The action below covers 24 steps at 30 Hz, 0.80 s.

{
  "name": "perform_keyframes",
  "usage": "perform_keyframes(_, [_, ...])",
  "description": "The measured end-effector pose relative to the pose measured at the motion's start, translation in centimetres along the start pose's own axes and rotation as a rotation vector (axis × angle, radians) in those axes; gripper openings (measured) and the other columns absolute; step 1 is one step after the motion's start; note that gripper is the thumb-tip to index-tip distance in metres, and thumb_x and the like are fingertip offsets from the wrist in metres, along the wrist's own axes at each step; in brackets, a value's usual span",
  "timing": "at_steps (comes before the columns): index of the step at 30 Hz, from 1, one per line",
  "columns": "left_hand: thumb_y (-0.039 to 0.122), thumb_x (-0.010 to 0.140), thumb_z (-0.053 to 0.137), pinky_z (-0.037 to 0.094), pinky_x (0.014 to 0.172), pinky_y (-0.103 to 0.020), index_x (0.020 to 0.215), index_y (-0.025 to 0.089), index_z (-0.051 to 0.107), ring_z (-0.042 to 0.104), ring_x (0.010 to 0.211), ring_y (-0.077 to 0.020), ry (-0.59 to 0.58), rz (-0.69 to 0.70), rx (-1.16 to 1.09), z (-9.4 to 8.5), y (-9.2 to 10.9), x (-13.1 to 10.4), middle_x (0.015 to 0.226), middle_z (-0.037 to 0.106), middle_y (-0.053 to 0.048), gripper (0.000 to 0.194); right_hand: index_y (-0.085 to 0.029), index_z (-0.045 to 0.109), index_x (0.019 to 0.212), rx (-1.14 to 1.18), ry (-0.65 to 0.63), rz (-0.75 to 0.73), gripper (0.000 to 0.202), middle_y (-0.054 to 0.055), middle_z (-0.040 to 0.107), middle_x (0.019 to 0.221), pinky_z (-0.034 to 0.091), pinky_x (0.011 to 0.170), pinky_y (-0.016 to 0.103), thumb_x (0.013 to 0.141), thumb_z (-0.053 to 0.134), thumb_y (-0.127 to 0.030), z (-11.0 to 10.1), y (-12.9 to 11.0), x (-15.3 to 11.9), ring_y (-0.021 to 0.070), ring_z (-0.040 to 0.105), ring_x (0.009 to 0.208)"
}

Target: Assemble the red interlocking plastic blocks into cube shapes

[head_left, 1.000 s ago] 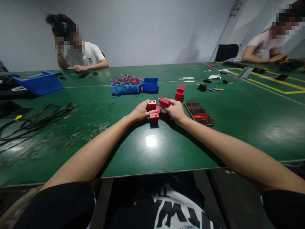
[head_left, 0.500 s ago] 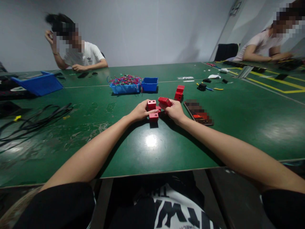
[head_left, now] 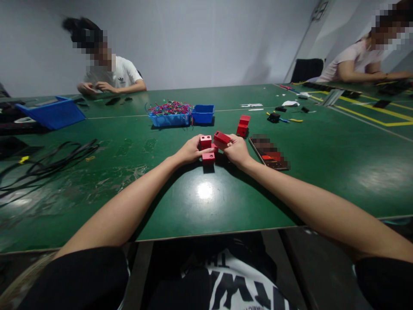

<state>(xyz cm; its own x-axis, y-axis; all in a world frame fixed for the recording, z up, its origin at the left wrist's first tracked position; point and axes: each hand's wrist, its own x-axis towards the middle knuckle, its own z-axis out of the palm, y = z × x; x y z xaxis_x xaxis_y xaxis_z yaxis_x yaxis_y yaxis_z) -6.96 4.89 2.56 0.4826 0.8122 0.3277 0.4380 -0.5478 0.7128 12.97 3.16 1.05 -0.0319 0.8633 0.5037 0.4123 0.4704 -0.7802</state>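
Near the middle of the green table, my left hand (head_left: 191,150) grips a red blocky piece (head_left: 208,159) with round holes in its faces. Its thumb lies across the piece and its other fingers are mostly hidden behind. My right hand (head_left: 238,150) is closed on a separate red block (head_left: 221,140), held tilted just to the right of the first piece. Whether the two red parts touch is unclear. Another red piece (head_left: 243,125) stands on the table behind my right hand.
A phone (head_left: 269,153) lies right of my right hand. Beyond are a blue bin of coloured wires (head_left: 170,120) and a smaller blue bin (head_left: 203,115). Black cables (head_left: 51,165) and a tilted blue tray (head_left: 53,114) lie left. Two people sit across the table.
The red block in my right hand has tilted, now showing a hole in its end. The person at the back left has lowered a raised hand to the table.
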Motion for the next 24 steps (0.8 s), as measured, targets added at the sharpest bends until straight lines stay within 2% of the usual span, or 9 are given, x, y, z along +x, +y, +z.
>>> perform_keyframes(8, [0.056,0.074,0.069,0.047,0.084,-0.034,0.103,0.016,0.057,0.060,0.086,-0.0189,0.000,-0.003,0.011,-0.1,0.3,0.0,0.099,0.065,-0.007,0.051,-0.023,0.078,0.101,-0.012,0.042,-0.023,0.031,0.005,0.070,0.091,0.050,0.080,0.035,0.071,0.072,-0.027,-0.4,-0.9,-0.2,0.0212,0.063,0.082])
perform_keyframes(11, [0.058,0.075,0.068,0.047,0.081,-0.033,0.102,0.016,0.057,0.059,0.084,-0.0184,0.005,-0.001,0.031,-0.1,0.4,0.0,0.096,0.064,-0.007,0.051,-0.020,0.077,0.097,0.019,0.001,-0.029,0.026,0.003,0.070,0.084,0.048,0.075,0.032,0.075,0.068,-0.031,-0.4,-1.2,-0.3,0.0193,0.061,0.075])
perform_keyframes(15, [0.060,0.075,0.066,0.046,0.077,-0.032,0.100,0.016,0.057,0.057,0.081,-0.0177,0.006,0.002,0.061,-0.1,0.4,0.0,0.093,0.062,-0.005,0.052,-0.014,0.069,0.074,0.057,-0.032,-0.005,0.025,0.000,0.061,0.064,0.041,0.064,0.028,0.077,0.065,-0.039,-0.3,-1.6,-0.4,0.0144,0.052,0.062])
perform_keyframes(17, [0.060,0.076,0.066,0.045,0.077,-0.031,0.100,0.016,0.056,0.056,0.082,-0.0174,0.000,0.002,0.062,-0.1,0.5,-0.1,0.093,0.062,-0.005,0.052,-0.015,0.063,0.067,0.065,-0.006,0.023,0.030,-0.001,0.056,0.060,0.038,0.061,0.027,0.076,0.065,-0.043,-0.3,-1.8,-0.4,0.0125,0.047,0.058])
perform_keyframes(21, [0.060,0.076,0.066,0.045,0.076,-0.030,0.103,0.015,0.056,0.057,0.081,-0.0167,-0.009,0.002,0.035,-0.1,0.6,-0.2,0.094,0.062,-0.005,0.053,-0.018,0.056,0.065,0.163,0.003,0.083,0.033,-0.003,0.051,0.057,0.036,0.058,0.026,0.075,0.064,-0.048,-0.2,-2.4,-0.4,0.0116,0.043,0.057])
perform_keyframes(24, [0.060,0.076,0.066,0.046,0.075,-0.029,0.104,0.015,0.056,0.057,0.080,-0.0162,-0.011,-0.010,0.028,-0.1,0.5,-0.2,0.093,0.062,-0.004,0.053,-0.021,0.051,0.064,0.296,-0.031,0.201,0.027,-0.005,0.047,0.050,0.035,0.051,0.026,0.074,0.063,-0.043,-0.1,-2.9,-0.4,0.0111,0.041,0.049])
